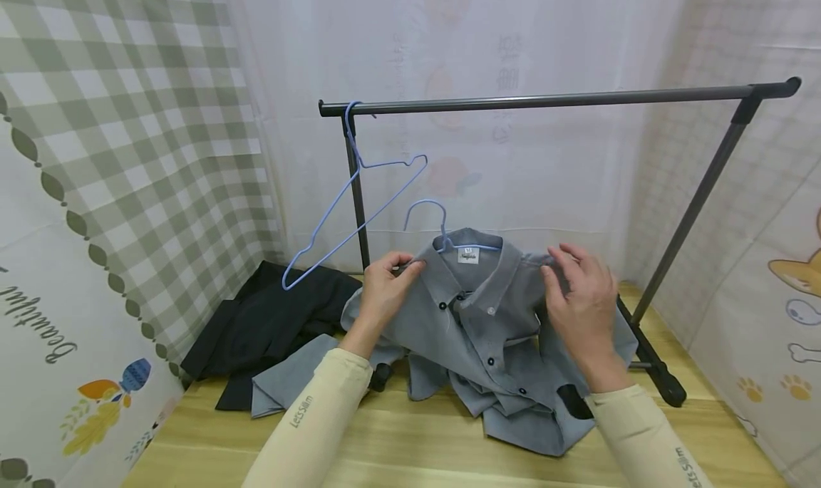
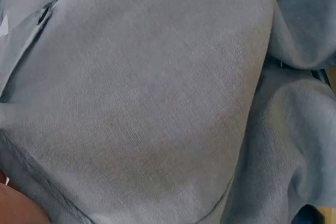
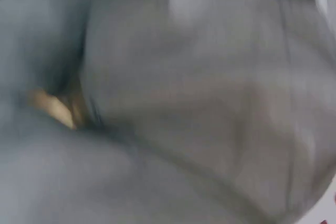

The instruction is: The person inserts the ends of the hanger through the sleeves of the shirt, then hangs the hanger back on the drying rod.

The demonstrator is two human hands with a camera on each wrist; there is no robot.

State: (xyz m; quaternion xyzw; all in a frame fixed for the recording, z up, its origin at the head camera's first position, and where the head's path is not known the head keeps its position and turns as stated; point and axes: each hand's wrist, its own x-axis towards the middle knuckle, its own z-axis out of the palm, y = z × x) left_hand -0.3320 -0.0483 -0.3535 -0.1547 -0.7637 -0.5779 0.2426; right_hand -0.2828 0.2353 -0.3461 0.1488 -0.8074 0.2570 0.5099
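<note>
A grey button-up shirt (image 1: 487, 310) hangs loosely on a blue wire hanger (image 1: 442, 221), whose hook rises from the collar. My left hand (image 1: 385, 292) pinches the shirt at its left-hand shoulder, between thumb and fingers. At the opposite shoulder, my right hand (image 1: 584, 310) has its thumb and forefinger parted beside the cloth. The shirt's lower part lies rumpled on the table. Grey cloth (image 2: 157, 93) fills most of the left wrist view, with a bit of skin at the lower left corner. In the right wrist view the shirt (image 3: 199, 66) is blurred.
Behind the shirt stands a black rack with a horizontal rail (image 1: 545, 102). A second blue hanger (image 1: 327, 235) hangs from the rail's left end. Dark folded clothing (image 1: 276, 324) lies left on the wooden table (image 1: 410, 445). Checked cloth (image 1: 141, 103) walls the left side.
</note>
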